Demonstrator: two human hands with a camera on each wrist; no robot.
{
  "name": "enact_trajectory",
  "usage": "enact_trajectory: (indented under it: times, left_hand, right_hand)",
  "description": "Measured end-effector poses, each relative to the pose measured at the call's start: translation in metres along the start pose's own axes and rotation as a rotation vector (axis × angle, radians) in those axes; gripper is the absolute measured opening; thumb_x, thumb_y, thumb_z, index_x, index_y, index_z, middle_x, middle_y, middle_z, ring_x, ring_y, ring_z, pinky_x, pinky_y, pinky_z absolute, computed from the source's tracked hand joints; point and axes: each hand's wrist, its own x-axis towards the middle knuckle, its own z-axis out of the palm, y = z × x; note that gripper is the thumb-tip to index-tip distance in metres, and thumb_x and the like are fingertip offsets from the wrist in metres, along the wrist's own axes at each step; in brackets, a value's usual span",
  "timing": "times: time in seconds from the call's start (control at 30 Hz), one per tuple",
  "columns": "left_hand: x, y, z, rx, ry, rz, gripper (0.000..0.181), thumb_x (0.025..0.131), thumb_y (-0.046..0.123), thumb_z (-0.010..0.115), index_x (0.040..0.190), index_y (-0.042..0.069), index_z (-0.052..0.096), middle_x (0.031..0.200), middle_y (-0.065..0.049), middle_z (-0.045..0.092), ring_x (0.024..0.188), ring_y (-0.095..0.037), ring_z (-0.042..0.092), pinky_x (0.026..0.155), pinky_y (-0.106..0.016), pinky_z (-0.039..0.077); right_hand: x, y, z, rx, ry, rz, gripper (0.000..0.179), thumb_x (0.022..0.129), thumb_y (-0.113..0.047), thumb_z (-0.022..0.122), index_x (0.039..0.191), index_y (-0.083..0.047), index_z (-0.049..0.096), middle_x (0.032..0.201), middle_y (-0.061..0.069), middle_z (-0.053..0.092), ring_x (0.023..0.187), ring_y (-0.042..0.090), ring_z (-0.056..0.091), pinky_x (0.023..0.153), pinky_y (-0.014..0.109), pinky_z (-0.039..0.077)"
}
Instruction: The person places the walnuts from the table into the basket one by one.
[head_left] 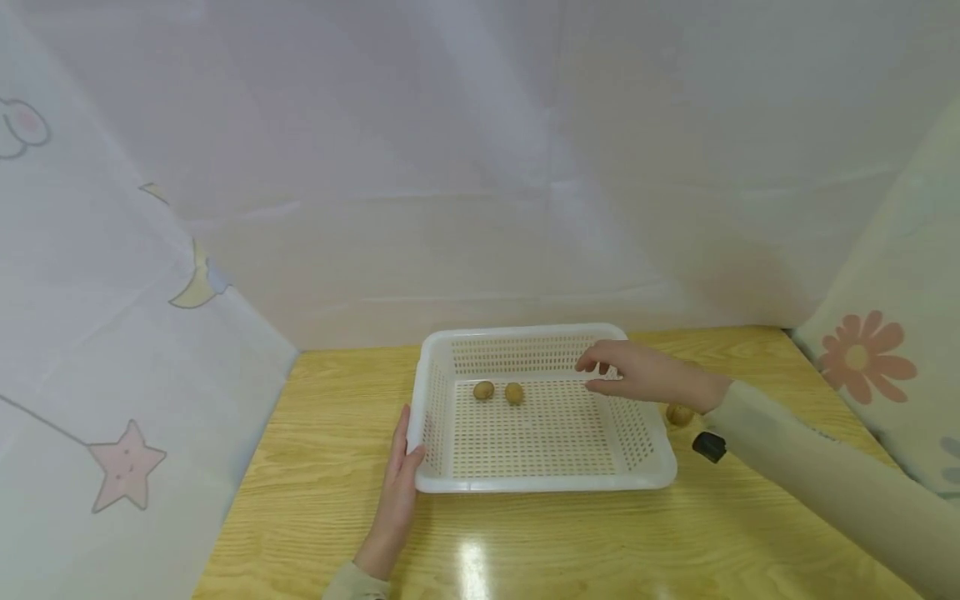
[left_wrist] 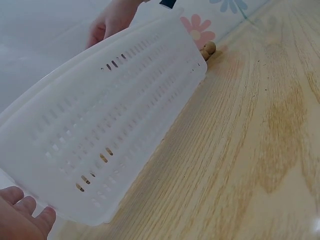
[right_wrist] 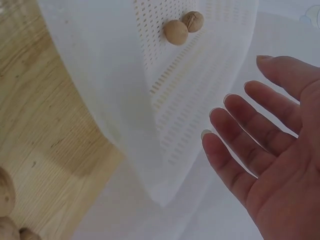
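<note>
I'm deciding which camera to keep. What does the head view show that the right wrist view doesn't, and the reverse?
Only head: the left hand touching the white basket, and a pink star.
Only right wrist: the palm of the right hand, and walnuts clustered outside the basket; head clearly shows one there.
Both: basket, right hand, two walnuts inside, wooden table.

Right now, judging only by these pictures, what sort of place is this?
Probably a small screened-off tabletop work area, though the wider room is hidden: creased pale sheets, printed with a pink star and a red flower, surround a wood-grain table holding a white basket.
</note>
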Motion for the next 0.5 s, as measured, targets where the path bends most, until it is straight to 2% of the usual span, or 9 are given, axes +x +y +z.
enact_trajectory:
  times: [0.13, 0.27, 0.33, 0.4, 0.5]
  left_hand:
    - [0.0, 0.001, 0.0, 0.007, -0.002, 0.007, 0.066, 0.11, 0.013, 0.03, 0.169, 0.024, 0.004, 0.175, -0.013, 0.008, 0.157, -0.038, 0.014, 0.124, -0.058, 0.017]
    - [0.0, 0.002, 0.0, 0.034, -0.003, -0.005, 0.064, 0.111, 0.015, 0.03, 0.169, 0.026, 0.005, 0.175, -0.008, 0.008, 0.158, -0.032, 0.013, 0.124, -0.043, 0.019]
    - [0.0, 0.002, 0.0, 0.043, -0.001, -0.01, 0.064, 0.111, 0.016, 0.03, 0.169, 0.027, 0.005, 0.175, -0.007, 0.008, 0.159, -0.03, 0.012, 0.124, -0.041, 0.018]
    - [0.0, 0.002, 0.0, 0.043, 0.003, -0.01, 0.064, 0.111, 0.016, 0.03, 0.169, 0.027, 0.005, 0.175, -0.006, 0.007, 0.159, -0.03, 0.011, 0.125, -0.044, 0.016]
    - [0.0, 0.0, 0.0, 0.027, 0.005, 0.0, 0.064, 0.111, 0.015, 0.03, 0.169, 0.025, 0.005, 0.175, -0.008, 0.007, 0.159, -0.033, 0.012, 0.125, -0.054, 0.014]
  right_hand:
    - [-0.017, 0.005, -0.005, 0.004, 0.016, 0.045, 0.026, 0.101, -0.02, 0.069, 0.124, -0.008, 0.07, 0.121, 0.006, 0.069, 0.099, 0.017, 0.064, 0.082, 0.04, 0.057]
    - [-0.034, 0.008, -0.008, 0.023, 0.041, 0.097, 0.024, 0.1, -0.022, 0.071, 0.122, -0.011, 0.071, 0.119, 0.002, 0.07, 0.099, 0.014, 0.062, 0.08, 0.037, 0.055]
    - [-0.043, 0.01, -0.01, 0.03, 0.055, 0.122, 0.025, 0.1, -0.023, 0.072, 0.122, -0.01, 0.071, 0.119, 0.002, 0.07, 0.099, 0.014, 0.062, 0.08, 0.036, 0.055]
    - [-0.051, 0.014, -0.011, 0.022, 0.07, 0.128, 0.025, 0.099, -0.022, 0.072, 0.121, -0.01, 0.071, 0.118, 0.002, 0.07, 0.099, 0.015, 0.062, 0.078, 0.034, 0.055]
    - [-0.065, 0.019, -0.014, 0.012, 0.097, 0.139, 0.026, 0.098, -0.019, 0.073, 0.121, -0.008, 0.07, 0.116, 0.002, 0.07, 0.098, 0.014, 0.062, 0.076, 0.032, 0.055]
